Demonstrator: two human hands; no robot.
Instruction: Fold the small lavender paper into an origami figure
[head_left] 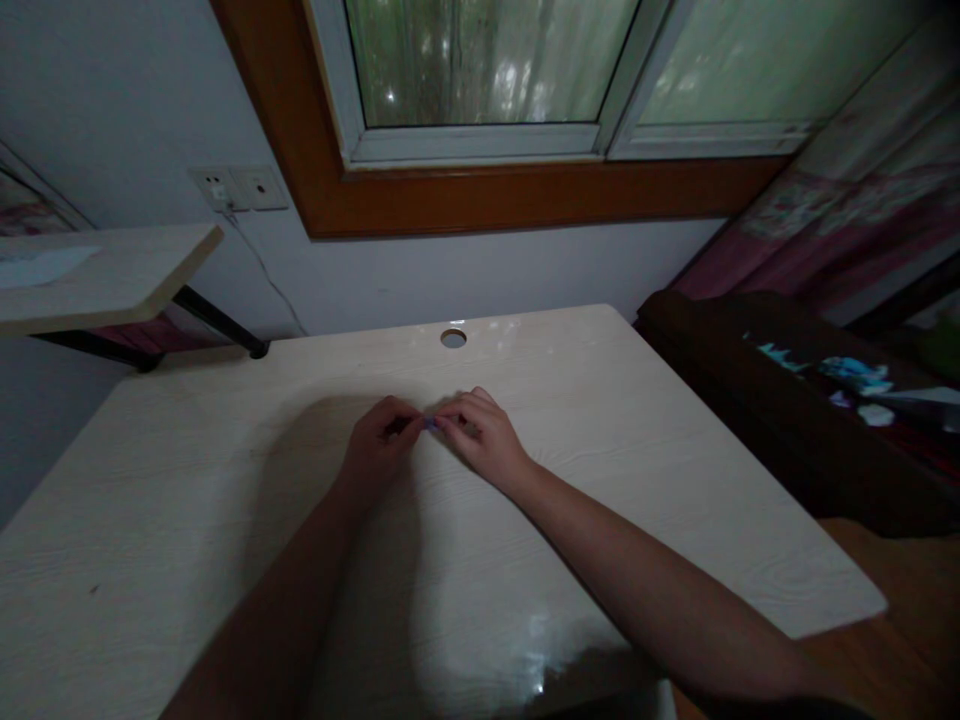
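The left hand [379, 437] and the right hand [482, 432] meet over the table [600, 440], and between their fingertips is a small purple piece [430, 424]. Each hand pinches it with thumb and forefinger, one from either side, so both are grasping and neither has let go. The piece is so small, and so far covered by the fingers, that I cannot tell its shape, or whether it is one part or two.

As for progress, getting hold of the piece looks done, and the two-handed handling seems to be under way. Releasing it is not yet done. Whether the piece is already in its finished state cannot be told.

Beyond the hands, a round hole [453, 340] sits near the table's far edge. Far out to the left of the left hand lies a tiny dark speck [94, 590], too small to identify. Ahead and left of the hands stands a raised shelf [142, 265]; well off to their right is dark furniture [757, 440] with odds and ends on it.
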